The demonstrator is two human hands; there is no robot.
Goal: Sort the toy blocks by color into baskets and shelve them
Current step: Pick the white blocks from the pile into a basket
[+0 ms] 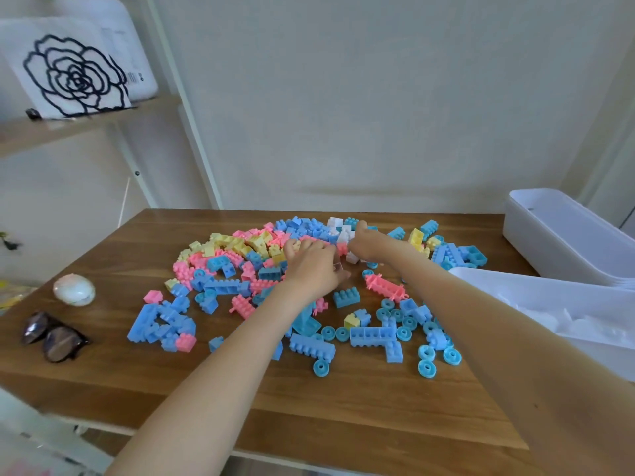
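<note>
Nearest on the counter (240, 389), blue wheels (426, 367) lie short of both grips. A white basket (536, 283) sits right of the right grip (366, 247). The left grip (314, 266) is curled on the block pile (247, 255). The right grip's fingers are buried among white blocks (338, 228). Whether either holds a block cannot be told.

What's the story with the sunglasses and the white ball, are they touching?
Apart. The head view shows a strip of bare table between the sunglasses and the white ball.
</note>
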